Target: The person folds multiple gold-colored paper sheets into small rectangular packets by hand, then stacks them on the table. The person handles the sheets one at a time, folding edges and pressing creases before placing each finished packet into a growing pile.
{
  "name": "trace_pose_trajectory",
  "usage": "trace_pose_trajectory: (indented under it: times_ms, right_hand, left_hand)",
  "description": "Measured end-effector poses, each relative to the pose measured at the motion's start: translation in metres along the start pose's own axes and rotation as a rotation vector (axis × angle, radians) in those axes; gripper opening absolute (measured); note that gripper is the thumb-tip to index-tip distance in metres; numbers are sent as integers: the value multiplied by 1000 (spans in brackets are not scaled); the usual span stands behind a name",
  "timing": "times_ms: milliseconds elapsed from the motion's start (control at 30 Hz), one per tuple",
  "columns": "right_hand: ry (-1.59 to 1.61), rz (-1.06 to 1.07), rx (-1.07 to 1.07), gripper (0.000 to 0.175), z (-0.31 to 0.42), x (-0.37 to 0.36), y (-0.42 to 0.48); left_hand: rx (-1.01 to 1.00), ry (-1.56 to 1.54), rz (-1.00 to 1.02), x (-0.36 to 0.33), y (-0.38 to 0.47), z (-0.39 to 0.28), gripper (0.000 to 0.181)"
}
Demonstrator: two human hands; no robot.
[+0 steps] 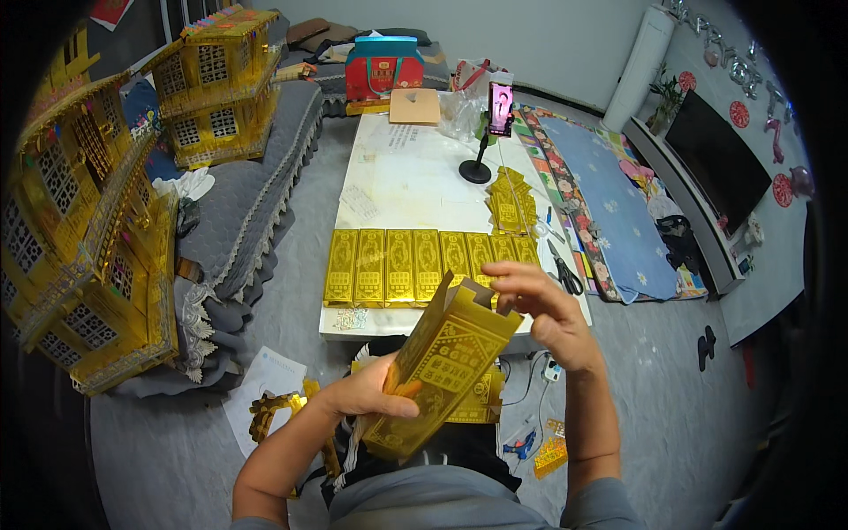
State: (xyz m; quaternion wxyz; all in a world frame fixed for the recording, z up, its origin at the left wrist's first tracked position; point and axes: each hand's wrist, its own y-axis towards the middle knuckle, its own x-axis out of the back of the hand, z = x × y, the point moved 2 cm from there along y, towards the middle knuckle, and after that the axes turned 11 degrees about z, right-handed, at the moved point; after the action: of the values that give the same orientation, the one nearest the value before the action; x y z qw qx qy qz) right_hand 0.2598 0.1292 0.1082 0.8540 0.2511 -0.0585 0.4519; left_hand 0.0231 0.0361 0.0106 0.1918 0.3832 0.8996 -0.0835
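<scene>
A gold printed cardboard box is tilted above my lap, its upper end unclosed with flaps standing out. My left hand grips its lower left side. At the upper end, my right hand has its fingers bent beside the flaps; whether they pinch a flap cannot be told. More gold cardboard lies on my lap, partly hidden under the box. Beyond my hands, a row of several gold boxes lies side by side along the near edge of the white table. Flat gold pieces are piled behind the row's right end.
A phone on a stand, black-handled scissors and tape are on the table. A blue glue gun and cables lie on the floor at right. Large gold paper houses stand at left by a grey sofa; a blue mat lies right.
</scene>
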Motion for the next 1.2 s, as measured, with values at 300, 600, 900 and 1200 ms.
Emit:
trace_pose_trajectory:
  times_ms: [300, 600, 900, 1200]
  right_hand:
    - [-307, 121, 35, 12, 31, -9, 12]
    - [-785, 255, 145, 25, 27, -61, 15]
    - [-798, -29, 277, 32, 14, -78, 14]
    - [-920, 23, 215, 36, 8, -85, 15]
  left_hand:
    - [-369, 363, -267, -1, 7, -4, 103]
    - [-709, 1655, -722, -32, -3, -14, 55]
    - [-707, 1452, -714, -26, -16, -20, 36]
    - [-797, 1128, -849, -33, -6, -19, 30]
